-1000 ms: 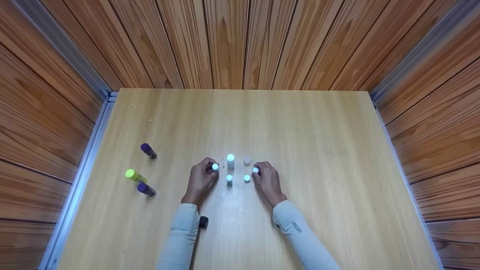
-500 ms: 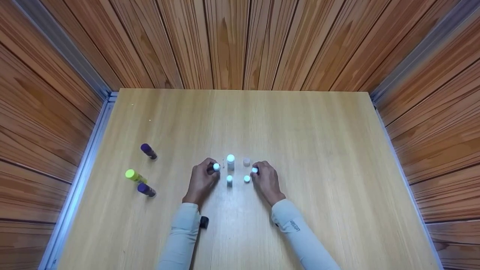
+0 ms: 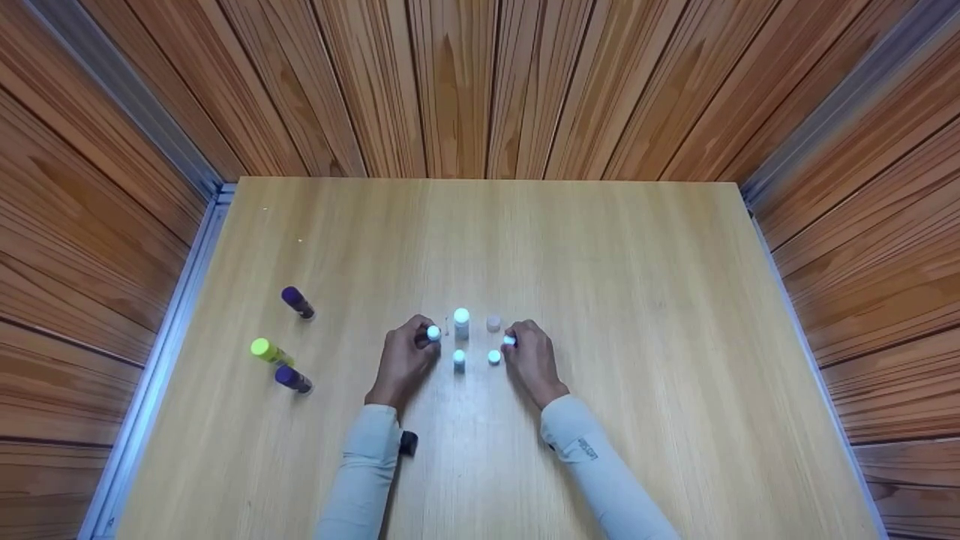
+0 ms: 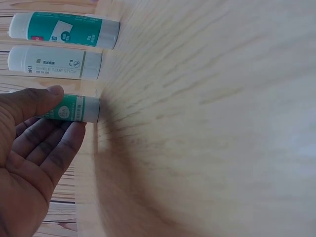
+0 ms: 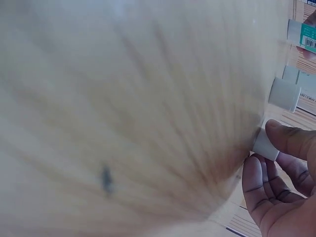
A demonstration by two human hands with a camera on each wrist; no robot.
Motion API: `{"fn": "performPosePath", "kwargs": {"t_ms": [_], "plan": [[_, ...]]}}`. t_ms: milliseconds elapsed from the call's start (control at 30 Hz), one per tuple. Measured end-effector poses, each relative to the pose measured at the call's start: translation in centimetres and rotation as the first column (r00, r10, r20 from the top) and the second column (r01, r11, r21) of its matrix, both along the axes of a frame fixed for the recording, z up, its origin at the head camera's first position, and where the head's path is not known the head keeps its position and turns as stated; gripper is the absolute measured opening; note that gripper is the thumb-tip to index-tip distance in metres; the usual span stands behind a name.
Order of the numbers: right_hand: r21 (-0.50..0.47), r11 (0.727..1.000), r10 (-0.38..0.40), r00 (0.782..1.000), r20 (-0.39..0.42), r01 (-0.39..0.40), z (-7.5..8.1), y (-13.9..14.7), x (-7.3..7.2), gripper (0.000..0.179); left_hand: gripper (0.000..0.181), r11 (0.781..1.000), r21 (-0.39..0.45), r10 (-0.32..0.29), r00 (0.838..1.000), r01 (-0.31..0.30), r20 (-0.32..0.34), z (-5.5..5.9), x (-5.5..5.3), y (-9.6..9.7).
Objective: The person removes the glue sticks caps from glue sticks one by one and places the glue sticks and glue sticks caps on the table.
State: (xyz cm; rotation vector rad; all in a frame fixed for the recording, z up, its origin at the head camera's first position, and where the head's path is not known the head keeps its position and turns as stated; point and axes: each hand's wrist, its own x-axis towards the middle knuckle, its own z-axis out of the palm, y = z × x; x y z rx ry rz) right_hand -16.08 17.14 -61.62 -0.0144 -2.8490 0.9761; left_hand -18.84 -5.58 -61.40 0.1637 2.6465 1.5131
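Note:
My left hand (image 3: 405, 360) grips a green-and-white glue stick (image 4: 74, 108) between thumb and fingers; it stands upright with its base at the table. Just right of it are a taller white glue stick (image 3: 461, 324), labelled "simple glue stick" in the left wrist view, and another green-labelled glue stick (image 4: 69, 30). My right hand (image 3: 534, 364) pinches a small white cap (image 5: 265, 145) with thumb and fingertips, low over the table. Between the hands sit a white cap (image 3: 493, 358) and a greyish cap (image 3: 493, 323).
Toward the table's left side stand two dark purple glue sticks (image 3: 298, 301) and one with a lime-green cap (image 3: 271, 350). Wood-plank walls (image 3: 450, 90) and grey metal frame bars (image 3: 161, 360) border the wooden table (image 3: 637, 300).
Both hands have shifted slightly inward, the left one rightward with its glue stick and the right one leftward with its cap. Everything else stays in place.

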Motion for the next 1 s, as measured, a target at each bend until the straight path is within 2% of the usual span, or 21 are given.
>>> {"fn": "performPosePath", "kwargs": {"t_ms": [367, 633, 1000], "plan": [[0.025, 1.0, -0.008, 1.0, 0.018, 0.008, 0.01, -0.25, -0.27, 0.013, 0.021, 1.0, -0.004, -0.007, 0.999, 0.007, 0.037, 0.13, -0.06, 0.12], [0.068, 0.998, 0.009, 1.0, 0.012, -0.01, 0.04, -0.37, -0.11, 0.012, 0.025, 1.0, 0.016, -0.024, 0.999, 0.023, 0.041, 0.12, 0.05, 0.04], [0.09, 0.996, 0.01, 1.0, 0.007, -0.011, 0.1, -0.36, -0.15, 0.015, 0.047, 0.999, 0.034, -0.039, 0.993, 0.035, 0.111, 1.0, 0.47, -0.46]]}}
